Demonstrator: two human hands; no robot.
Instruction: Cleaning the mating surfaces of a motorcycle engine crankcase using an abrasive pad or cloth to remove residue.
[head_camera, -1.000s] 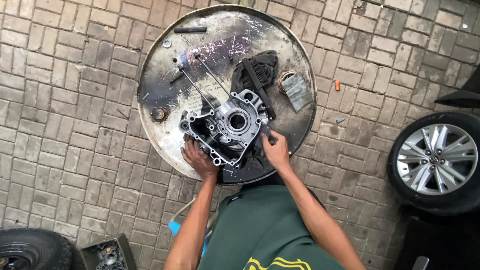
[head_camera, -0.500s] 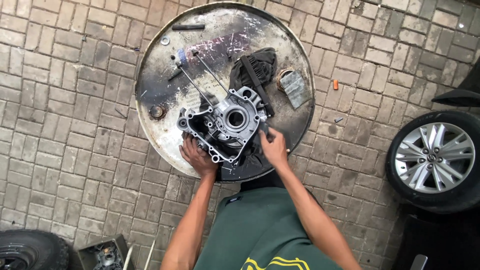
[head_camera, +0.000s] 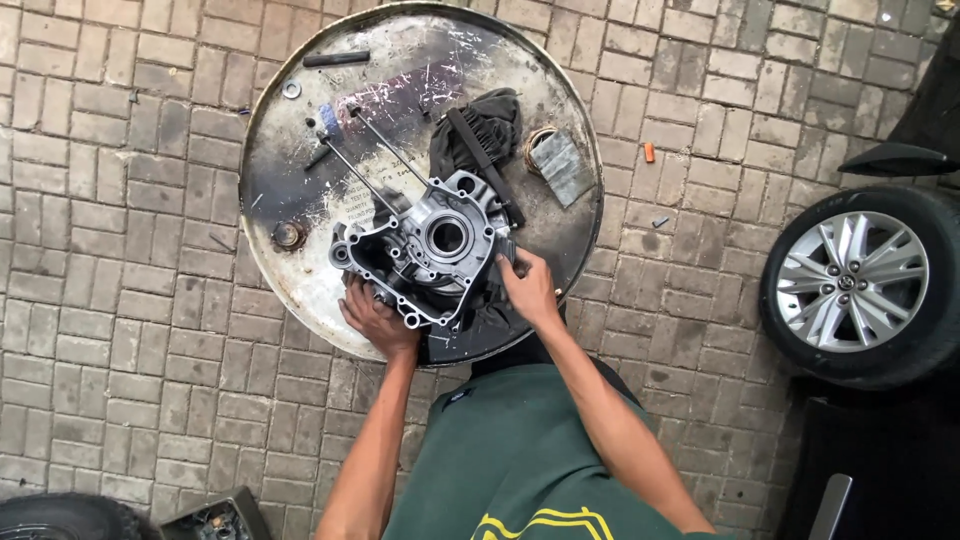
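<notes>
A grey cast-metal engine case (head_camera: 430, 250) is seen lying on the round, scuffed metal drum top (head_camera: 300, 290) that serves as a table. The case is gripped at its near-left edge by the left hand (head_camera: 375, 320), whose fingers are curled under and against the rim; how tightly they are pressed cannot be told. The near-right side of the case is met by the right hand (head_camera: 528, 288), and a small dark tool (head_camera: 506, 250) is pinched between its fingers and laid against the case's edge.

Two long thin studs (head_camera: 365, 165) are seen rising from the far-left part of the case and slanting away from it. Just beyond the case a dark cloth (head_camera: 478, 125) is bunched, with a black bar (head_camera: 485, 165) laid across it. To the right of the cloth, beyond the case, a grey folded pad (head_camera: 560, 165) is found. A small round bearing (head_camera: 287, 235) lies to the left of the case, and a flat washer (head_camera: 291, 89) and a short black rod (head_camera: 336, 58) lie well beyond it, near the far rim of the drum.

On the brick paving well to the right of the case, a car wheel with a silver rim (head_camera: 850, 280) is seen.
</notes>
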